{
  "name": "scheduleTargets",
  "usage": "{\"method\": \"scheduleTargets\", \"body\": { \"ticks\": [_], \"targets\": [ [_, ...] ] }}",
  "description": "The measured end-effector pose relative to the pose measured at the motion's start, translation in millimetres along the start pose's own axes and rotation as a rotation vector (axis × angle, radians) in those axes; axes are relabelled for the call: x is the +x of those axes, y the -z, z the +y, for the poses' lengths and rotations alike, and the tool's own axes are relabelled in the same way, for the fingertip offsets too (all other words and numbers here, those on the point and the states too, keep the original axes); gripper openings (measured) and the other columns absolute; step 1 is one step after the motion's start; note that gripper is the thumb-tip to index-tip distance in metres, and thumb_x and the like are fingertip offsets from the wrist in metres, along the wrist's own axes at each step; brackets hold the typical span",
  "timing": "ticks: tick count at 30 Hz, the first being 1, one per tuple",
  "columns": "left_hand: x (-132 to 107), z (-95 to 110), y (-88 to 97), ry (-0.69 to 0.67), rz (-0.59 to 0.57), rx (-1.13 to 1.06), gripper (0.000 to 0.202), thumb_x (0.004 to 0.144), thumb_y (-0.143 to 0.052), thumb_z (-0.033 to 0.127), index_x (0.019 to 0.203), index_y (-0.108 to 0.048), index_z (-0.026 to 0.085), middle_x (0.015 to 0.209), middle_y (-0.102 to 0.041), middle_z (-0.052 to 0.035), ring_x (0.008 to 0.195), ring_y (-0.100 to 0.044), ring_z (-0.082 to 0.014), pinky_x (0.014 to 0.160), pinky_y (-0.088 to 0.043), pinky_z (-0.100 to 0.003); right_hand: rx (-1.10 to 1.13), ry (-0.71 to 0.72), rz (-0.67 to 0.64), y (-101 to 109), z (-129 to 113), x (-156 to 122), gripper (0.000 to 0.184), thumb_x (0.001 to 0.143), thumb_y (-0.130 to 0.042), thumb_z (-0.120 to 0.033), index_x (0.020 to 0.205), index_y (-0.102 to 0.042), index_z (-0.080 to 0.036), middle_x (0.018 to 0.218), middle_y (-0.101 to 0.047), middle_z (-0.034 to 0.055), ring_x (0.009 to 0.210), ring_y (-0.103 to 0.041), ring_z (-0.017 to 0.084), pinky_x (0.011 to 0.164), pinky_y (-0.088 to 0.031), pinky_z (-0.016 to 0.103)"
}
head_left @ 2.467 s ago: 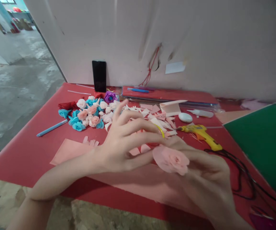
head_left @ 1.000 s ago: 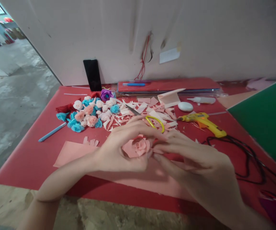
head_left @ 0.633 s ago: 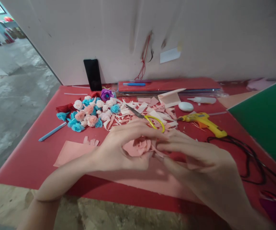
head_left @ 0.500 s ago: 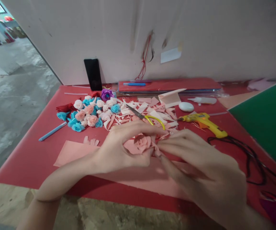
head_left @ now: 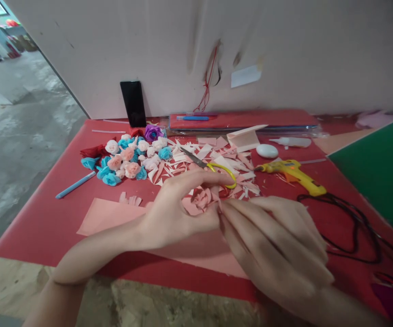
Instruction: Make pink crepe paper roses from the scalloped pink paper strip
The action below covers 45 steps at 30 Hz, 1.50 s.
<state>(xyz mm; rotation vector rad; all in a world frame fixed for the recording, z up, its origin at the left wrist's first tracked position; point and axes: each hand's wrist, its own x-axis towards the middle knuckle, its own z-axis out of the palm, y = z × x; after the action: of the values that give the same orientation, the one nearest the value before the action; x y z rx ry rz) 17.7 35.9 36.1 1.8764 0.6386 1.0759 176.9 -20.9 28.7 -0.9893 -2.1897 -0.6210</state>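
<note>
1. The red table [head_left: 46, 222] carries a pile of paper roses [head_left: 128, 156].
2. Right of the roses lie pink scraps [head_left: 216, 161], scissors [head_left: 213, 168] and a yellow glue gun [head_left: 293, 175].
3. Left of the roses lies a blue pen [head_left: 75, 185].
4. Below the roses lies a pink sheet [head_left: 109, 215].

we see a pale pink paper rose [head_left: 200, 200] between our hands, over a pale pink paper sheet [head_left: 114, 215]. the counter [head_left: 46, 218] is covered in red. the heap of small paper roses [head_left: 128, 156] mixes sky blue, white, peach pink, one purple and a dark red one at its edge. the scraps [head_left: 216, 163] are pink and white. the scissors [head_left: 213, 167] have yellow handles. the glue gun [head_left: 293, 175] is yellow with an orange trigger and a black cord [head_left: 346, 227]. a light blue pen [head_left: 75, 185] lies plain, the phone [head_left: 134, 103] is black, the board [head_left: 380, 172] is dark green.
</note>
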Motion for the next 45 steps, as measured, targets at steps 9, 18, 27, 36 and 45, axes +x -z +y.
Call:
{"method": "scheduleTargets", "body": {
  "ticks": [9, 18, 27, 36, 45],
  "targets": [
    [1.2, 2.2, 6.5, -0.066, -0.150, -0.009, 0.030, 0.075, -0.051, 0.006, 0.103, -0.056, 0.014, 0.080, -0.058, -0.0007, 0.072, -0.054, -0.0098, 0.067, -0.048, -0.021, -0.070, 0.097, -0.085, 8.7, 4.3, -2.6, 0.016, 0.083, -0.057, -0.010, 0.094, -0.068, -0.009, 0.084, -0.074, 0.0101, 0.076, -0.067, 0.023, 0.067, -0.050, 0.038],
    [1.5, -2.0, 6.5, -0.200, -0.135, 0.014, 0.031, 0.073, -0.056, 0.011, 0.104, -0.055, 0.016, 0.088, -0.062, -0.0037, 0.079, -0.058, -0.0138, 0.074, -0.050, -0.027, -0.031, 0.042, -0.092, 9.6, 5.3, -1.0, 0.019, 0.084, -0.051, -0.013, 0.097, -0.064, -0.007, 0.077, -0.072, 0.0103, 0.074, -0.064, 0.024, 0.067, -0.048, 0.040],
    [2.8, -0.7, 9.4, -0.187, -0.120, -0.071, 0.024, 0.084, -0.046, 0.018, 0.104, -0.057, 0.021, 0.094, -0.065, -0.0038, 0.087, -0.062, -0.0170, 0.080, -0.051, -0.030, 0.194, -0.141, -0.032, 11.0, 6.7, 8.4, 0.022, 0.077, -0.055, -0.005, 0.093, -0.060, -0.020, 0.068, -0.068, 0.0051, 0.069, -0.062, 0.022, 0.059, -0.048, 0.037],
    [1.6, -0.4, 9.3, -0.049, -0.036, -0.260, 0.020, 0.089, -0.046, 0.022, 0.104, -0.058, 0.022, 0.102, -0.065, -0.0020, 0.095, -0.062, -0.0147, 0.082, -0.053, -0.027, 0.738, -0.516, -0.103, 8.5, 14.4, 17.2, 0.020, 0.081, -0.054, -0.007, 0.073, -0.062, -0.024, 0.063, -0.063, -0.0016, 0.056, -0.060, 0.014, 0.050, -0.051, 0.026],
    [0.0, -2.7, 3.3, -0.085, 0.030, -0.141, 0.032, 0.078, -0.057, 0.007, 0.107, -0.053, 0.020, 0.100, -0.061, -0.0024, 0.091, -0.059, -0.0122, 0.083, -0.049, -0.024, 1.312, -0.855, -0.145, -3.8, 18.8, 20.2, 0.024, 0.081, -0.059, -0.021, 0.058, -0.064, -0.023, 0.049, -0.061, -0.0037, 0.048, -0.060, 0.012, 0.040, -0.046, 0.019]
  ]
}}
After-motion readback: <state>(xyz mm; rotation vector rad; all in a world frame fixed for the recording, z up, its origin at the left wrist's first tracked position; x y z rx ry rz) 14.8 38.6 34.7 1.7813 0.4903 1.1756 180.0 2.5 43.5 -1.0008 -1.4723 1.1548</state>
